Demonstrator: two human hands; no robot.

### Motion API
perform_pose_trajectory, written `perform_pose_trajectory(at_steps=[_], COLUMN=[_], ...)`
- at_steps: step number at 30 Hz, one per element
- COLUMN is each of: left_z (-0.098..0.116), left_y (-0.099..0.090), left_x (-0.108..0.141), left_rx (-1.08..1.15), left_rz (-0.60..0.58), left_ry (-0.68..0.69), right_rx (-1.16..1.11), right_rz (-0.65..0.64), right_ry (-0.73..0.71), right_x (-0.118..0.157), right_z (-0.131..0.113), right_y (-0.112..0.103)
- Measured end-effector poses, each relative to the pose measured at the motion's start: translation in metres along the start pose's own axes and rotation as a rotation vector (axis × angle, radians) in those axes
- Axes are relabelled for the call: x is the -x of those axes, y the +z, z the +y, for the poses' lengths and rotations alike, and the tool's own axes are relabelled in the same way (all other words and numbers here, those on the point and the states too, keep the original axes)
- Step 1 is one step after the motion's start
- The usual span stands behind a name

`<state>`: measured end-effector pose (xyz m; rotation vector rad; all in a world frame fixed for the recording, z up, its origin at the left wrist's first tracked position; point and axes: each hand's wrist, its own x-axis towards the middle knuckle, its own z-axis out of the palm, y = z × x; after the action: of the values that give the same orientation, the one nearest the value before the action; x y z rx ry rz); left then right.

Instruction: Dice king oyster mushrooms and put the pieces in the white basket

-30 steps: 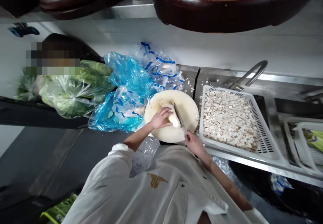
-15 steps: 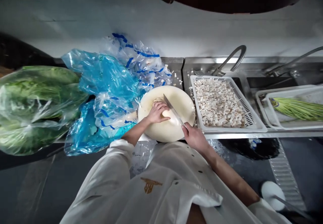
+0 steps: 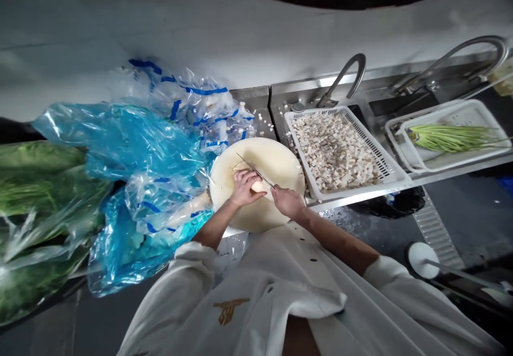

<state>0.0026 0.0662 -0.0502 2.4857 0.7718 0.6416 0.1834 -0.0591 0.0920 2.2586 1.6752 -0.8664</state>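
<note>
A round cream cutting board (image 3: 260,219) lies on the counter in front of me. On it, my left hand (image 3: 245,187) is closed over a pale, whitish piece of food (image 3: 258,186), with the fingers curled on top and the thumb along its near side. My right hand (image 3: 287,202) grips the handle of a knife (image 3: 256,171). The blade points away to the upper left, edge-on beside my left fingertips and against the food. Part of the food is hidden under my left hand.
Blue plastic bags (image 3: 140,142) and clear bags (image 3: 208,99) lie left of the board, near bagged green vegetables (image 3: 36,227). Right of it stand a white basket (image 3: 320,194) of chopped pieces, a faucet (image 3: 352,72) and a tray (image 3: 492,118) with green stalks (image 3: 449,137).
The view has turned and shifted. The knife has moved closer to my left hand and now stands more edge-on over the food, with my right hand nearer the left one.
</note>
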Motion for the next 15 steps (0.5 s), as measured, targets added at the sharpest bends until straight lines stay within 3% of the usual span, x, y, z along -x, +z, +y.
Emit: perform_pose_trajectory(at_steps=[5,8,10,15], left_z=[0.001,0.001,0.001,-0.002], left_y=[-0.001,0.001,0.001,-0.002], left_x=[0.000,0.001,0.002,0.002], left_rx=[-0.014,-0.003,0.014,0.031], left_rz=[0.007,0.002,0.005,0.067], left_ry=[-0.015,-0.027,-0.035,-0.016], right_rx=[-0.040,-0.056,-0.050,-0.051], right_rz=[0.069,-0.003,-0.013,0.112], right_ry=[-0.050,0.028,0.041,-0.040], right_x=[0.024,0.035,0.033,0.037], right_z=[0.033,0.052,0.055,0.039], right_y=[0.021,0.031,0.027,-0.005])
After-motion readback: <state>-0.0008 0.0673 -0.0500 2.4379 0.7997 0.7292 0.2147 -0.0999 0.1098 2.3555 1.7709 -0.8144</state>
